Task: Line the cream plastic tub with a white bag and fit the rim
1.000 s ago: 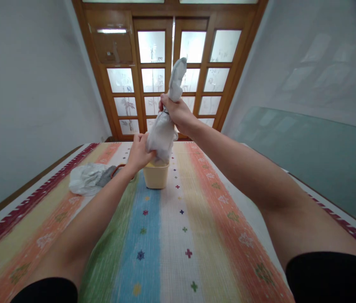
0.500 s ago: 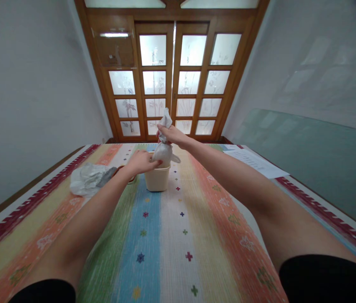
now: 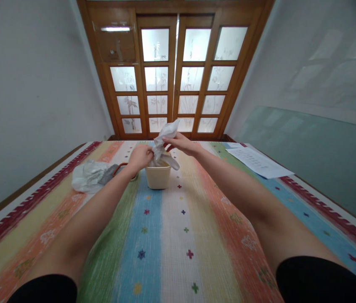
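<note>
A small cream-coloured bin (image 3: 158, 179) stands on the table, with a white plastic bag (image 3: 162, 141) rising twisted out of its top. One loose end of the bag droops over the right side of the rim. My left hand (image 3: 140, 158) is closed on the bag's left side, just above the rim. From the right, my right hand (image 3: 182, 144) has its fingertips on the upper part of the bag, which flares out above them. The inside of the bin is mostly hidden by the bag.
A crumpled white plastic bag (image 3: 88, 176) lies left of my left forearm, beside a brown-rimmed object (image 3: 121, 167) partly hidden by that arm. Printed papers (image 3: 260, 162) lie at the right edge of the striped tablecloth (image 3: 171, 244). Wooden glass-paned doors (image 3: 176, 75) stand beyond.
My right hand has moved slightly down and to the right on the bag. The bag's top now leans right and spreads wider. My left hand has lifted from the bin's rim and closed on the bag.
</note>
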Demonstrator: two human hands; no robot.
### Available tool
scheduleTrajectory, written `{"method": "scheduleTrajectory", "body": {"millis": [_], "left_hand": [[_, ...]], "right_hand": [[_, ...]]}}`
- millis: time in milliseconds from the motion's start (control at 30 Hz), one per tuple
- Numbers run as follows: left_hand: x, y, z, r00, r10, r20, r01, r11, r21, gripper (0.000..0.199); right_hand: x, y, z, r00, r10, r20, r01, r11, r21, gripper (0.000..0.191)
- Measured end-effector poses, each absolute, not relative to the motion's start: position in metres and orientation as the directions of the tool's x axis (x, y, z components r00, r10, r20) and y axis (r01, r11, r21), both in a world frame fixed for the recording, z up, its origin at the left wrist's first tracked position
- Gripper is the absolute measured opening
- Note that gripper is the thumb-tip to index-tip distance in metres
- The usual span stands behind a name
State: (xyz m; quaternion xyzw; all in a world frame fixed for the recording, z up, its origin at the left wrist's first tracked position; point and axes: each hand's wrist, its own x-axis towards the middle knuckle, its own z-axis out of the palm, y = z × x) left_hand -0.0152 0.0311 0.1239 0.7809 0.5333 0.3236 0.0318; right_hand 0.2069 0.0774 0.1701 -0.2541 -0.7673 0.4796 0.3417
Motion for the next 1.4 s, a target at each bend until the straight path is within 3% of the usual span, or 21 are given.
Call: {"method": "scheduleTrajectory", "body": {"millis": [100, 167, 333, 600, 767, 967, 1133, 1267, 1400], "left_hand": [[-0.024, 0.036, 0.117, 0.234, 0.860, 0.453, 0.839, -0.414, 0.353, 0.027], [-0.023, 0.034, 0.118, 0.184, 0.835, 0.519, 0.817, -0.423, 0.392, 0.024], [-0.002, 0.014, 0.129, -0.008, 0.710, 0.704, 0.761, -0.453, 0.465, 0.019], [0.006, 0.004, 0.129, 0.049, 0.795, 0.605, 0.730, -0.442, 0.522, 0.017], [-0.008, 0.011, 0.122, 0.096, 0.836, 0.541, 0.693, -0.446, 0.566, 0.026], [-0.013, 0.005, 0.125, 0.193, 0.812, 0.551, 0.689, -0.512, 0.513, 0.025], [-0.018, -0.003, 0.127, 0.194, 0.791, 0.580, 0.728, -0.513, 0.455, 0.024], [-0.019, -0.006, 0.120, 0.058, 0.763, 0.644, 0.701, -0.490, 0.517, 0.021], [-0.012, -0.011, 0.114, 0.002, 0.764, 0.645, 0.660, -0.486, 0.573, 0.019]], "right_hand": [[0.216, 0.087, 0.158, -0.714, 0.660, 0.234, 0.071, 0.400, -0.914, 0.022], [0.218, 0.090, 0.150, -0.688, 0.670, 0.279, 0.125, 0.487, -0.864, 0.017], [0.206, 0.085, 0.136, -0.649, 0.645, 0.403, 0.252, 0.683, -0.686, 0.025], [0.189, 0.078, 0.124, -0.562, 0.632, 0.534, 0.329, 0.763, -0.556, 0.021], [0.192, 0.071, 0.126, -0.542, 0.609, 0.579, 0.367, 0.792, -0.488, 0.020], [0.193, 0.063, 0.122, -0.401, 0.648, 0.648, 0.494, 0.748, -0.443, 0.021], [0.192, 0.070, 0.107, -0.175, 0.753, 0.635, 0.544, 0.611, -0.575, 0.023], [0.187, 0.070, 0.099, -0.046, 0.855, 0.517, 0.467, 0.476, -0.745, 0.023], [0.185, 0.057, 0.101, -0.007, 0.776, 0.630, 0.289, 0.605, -0.742, 0.016]]}}
